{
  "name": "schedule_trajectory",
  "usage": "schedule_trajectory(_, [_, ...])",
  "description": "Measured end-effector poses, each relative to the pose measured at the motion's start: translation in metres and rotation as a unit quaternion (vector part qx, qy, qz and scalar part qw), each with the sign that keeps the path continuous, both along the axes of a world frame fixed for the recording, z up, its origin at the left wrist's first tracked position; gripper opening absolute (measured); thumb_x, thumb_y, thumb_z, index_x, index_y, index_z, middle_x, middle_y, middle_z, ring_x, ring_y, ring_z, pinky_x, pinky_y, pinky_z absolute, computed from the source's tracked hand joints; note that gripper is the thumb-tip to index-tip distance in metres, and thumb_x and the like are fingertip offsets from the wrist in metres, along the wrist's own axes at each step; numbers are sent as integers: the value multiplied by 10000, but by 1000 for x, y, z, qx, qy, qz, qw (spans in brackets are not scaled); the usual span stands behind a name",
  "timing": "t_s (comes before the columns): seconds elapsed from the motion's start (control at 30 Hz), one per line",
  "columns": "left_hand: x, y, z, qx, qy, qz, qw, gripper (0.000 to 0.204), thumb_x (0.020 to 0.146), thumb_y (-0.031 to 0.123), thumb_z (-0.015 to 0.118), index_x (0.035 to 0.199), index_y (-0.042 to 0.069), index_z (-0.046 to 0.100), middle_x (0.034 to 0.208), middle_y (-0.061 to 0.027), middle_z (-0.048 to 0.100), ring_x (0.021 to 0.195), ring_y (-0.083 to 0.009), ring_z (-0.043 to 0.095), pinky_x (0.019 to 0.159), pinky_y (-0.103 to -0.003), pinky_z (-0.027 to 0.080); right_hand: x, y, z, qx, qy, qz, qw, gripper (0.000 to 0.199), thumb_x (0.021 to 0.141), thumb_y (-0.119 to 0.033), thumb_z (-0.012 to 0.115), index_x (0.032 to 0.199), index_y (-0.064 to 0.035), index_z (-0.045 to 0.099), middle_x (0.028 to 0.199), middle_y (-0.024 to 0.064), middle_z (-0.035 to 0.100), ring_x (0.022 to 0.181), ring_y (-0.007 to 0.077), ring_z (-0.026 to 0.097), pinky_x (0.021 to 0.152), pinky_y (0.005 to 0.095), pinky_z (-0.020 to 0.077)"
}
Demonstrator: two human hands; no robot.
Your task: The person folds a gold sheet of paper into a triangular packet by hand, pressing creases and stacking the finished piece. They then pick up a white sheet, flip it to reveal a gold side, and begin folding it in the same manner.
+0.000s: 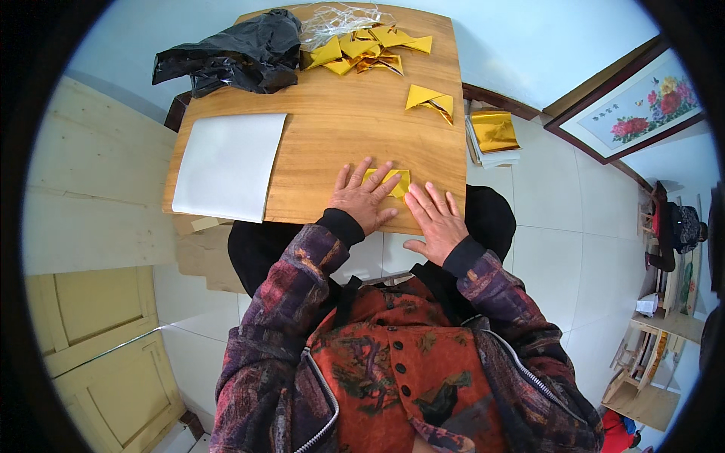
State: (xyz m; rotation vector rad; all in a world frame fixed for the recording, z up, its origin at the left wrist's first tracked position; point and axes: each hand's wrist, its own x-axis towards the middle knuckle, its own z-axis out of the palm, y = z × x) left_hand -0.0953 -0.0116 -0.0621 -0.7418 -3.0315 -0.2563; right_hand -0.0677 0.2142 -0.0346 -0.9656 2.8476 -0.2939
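Note:
A small gold sheet of folded paper (402, 183) lies flat near the front edge of the wooden table (340, 128). My left hand (364, 198) rests over its left part with the fingers spread, hiding some of it. At its right edge lie the fingertips of my right hand (438, 223), which is flat with the thumb held apart. Another folded gold paper piece (430, 103) sits alone farther back on the right. Behind it, several similar gold pieces (359, 49) are heaped at the far edge.
A black plastic bag (234, 57) lies crumpled at the far left, beside clear stringy plastic (340, 19). A white sheet (230, 162) covers the table's left front. Right of the table, a stack of gold paper (495, 130) sits low by the wall, near a framed flower picture (642, 106).

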Motion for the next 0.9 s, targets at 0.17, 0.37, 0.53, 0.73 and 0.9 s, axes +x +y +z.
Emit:
schedule_trajectory(0.17, [-1, 0, 0, 0, -6, 2, 1000, 691, 899, 560, 528, 1502, 281, 338, 1592, 12, 260, 1466, -283, 209, 1173, -533, 135, 1, 17, -6, -96, -33, -8, 995, 779, 830, -372, 697, 1458, -51, 365, 1553, 91, 305, 1451, 336, 215, 1151, 552, 196])
schedule_trajectory(0.37, [0, -1, 0, 32, -2, 6, 999, 695, 896, 544, 540, 1500, 263, 340, 1588, 10, 271, 1465, -273, 217, 1177, -523, 135, 7, 20, -19, -114, 13, -43, 992, 710, 848, -330, 678, 1429, -31, 401, 1543, 100, 319, 1447, 351, 220, 1138, 562, 216])
schedule_trajectory(0.53, [1, -1, -4, 34, 17, 5, 999, 708, 889, 547, 547, 1502, 264, 335, 1587, 15, 274, 1464, -270, 219, 1174, -525, 140, 13, 4, -16, -76, 30, -48, 996, 706, 837, -338, 690, 1429, -64, 420, 1543, 83, 322, 1449, 340, 219, 1138, 565, 216])
schedule_trajectory(0.73, [0, -2, -7, 49, 31, 1, 998, 727, 877, 555, 562, 1504, 273, 327, 1585, 8, 276, 1459, -279, 232, 1163, -546, 153, 14, -1, -14, -63, 33, -49, 996, 731, 825, -354, 703, 1440, -82, 419, 1544, 66, 326, 1452, 326, 222, 1141, 560, 217])
schedule_trajectory(0.9, [1, -2, -3, 38, 20, 5, 999, 718, 878, 546, 563, 1504, 287, 326, 1591, -3, 262, 1464, -267, 221, 1169, -526, 149, 13, -1, -14, -64, 36, -43, 996, 743, 814, -348, 717, 1440, -76, 423, 1542, 65, 333, 1450, 313, 232, 1141, 561, 215])
